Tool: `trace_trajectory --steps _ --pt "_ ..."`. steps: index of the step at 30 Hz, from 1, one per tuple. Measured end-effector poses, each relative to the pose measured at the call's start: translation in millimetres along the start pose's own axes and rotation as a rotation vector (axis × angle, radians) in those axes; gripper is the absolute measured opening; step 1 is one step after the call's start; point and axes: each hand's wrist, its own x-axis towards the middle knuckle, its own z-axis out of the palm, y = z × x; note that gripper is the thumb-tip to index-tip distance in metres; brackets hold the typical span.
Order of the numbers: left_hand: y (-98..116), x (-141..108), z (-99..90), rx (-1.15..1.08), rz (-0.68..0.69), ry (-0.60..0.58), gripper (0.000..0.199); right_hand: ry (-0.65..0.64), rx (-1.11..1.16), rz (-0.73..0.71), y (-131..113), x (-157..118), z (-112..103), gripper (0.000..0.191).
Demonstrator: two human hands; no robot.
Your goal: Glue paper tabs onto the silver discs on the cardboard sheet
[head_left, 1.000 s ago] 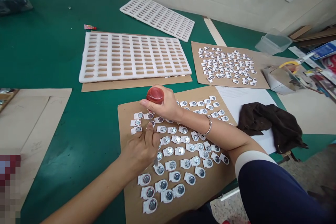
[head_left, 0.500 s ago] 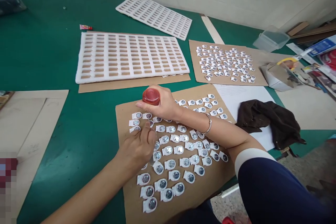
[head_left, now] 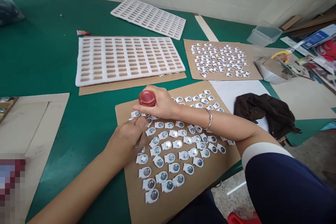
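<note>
My right hand [head_left: 164, 104] is closed around the rounded red handle [head_left: 147, 98] of an upright tool. Its lower end is hidden behind my fingers and cannot be made out. Just below and left of it, my left hand [head_left: 128, 138] has its fingers bent together at the upper-left rows of small white tabs with round silver discs [head_left: 169, 157]. Whatever those fingertips pinch, if anything, is hidden. Many such tabs lie flat in loose rows on a brown cardboard sheet [head_left: 194, 196] under both hands.
Behind lie a white foam tray with slots [head_left: 117, 57] and a second foam tray [head_left: 149, 17]. Farther right, another cardboard sheet [head_left: 193, 71] bears similar tabs. A dark brown cloth [head_left: 265, 112], paper, and an open box [head_left: 271, 70] with yellow-handled scissors [head_left: 279, 55] are at the right.
My left hand has drawn slightly left, and its outstretched index finger is now bent. The right hand keeps its hold on the red handle. The whole view has shifted a little.
</note>
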Motion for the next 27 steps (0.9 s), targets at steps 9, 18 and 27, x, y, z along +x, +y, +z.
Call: trace_trajectory --steps 9,18,27 --pt "-10.6 34.7 -30.8 -0.342 -0.238 -0.136 0.022 0.334 0.315 0.189 0.2 -18.4 -14.6 0.048" --pt "-21.0 40.3 -32.8 -0.516 -0.416 -0.160 0.024 0.305 0.270 0.164 2.1 -38.5 -5.7 0.025" --pt "-21.6 38.9 -33.7 -0.563 -0.414 -0.122 0.023 0.277 0.184 0.017 9.4 -44.4 2.7 0.023"
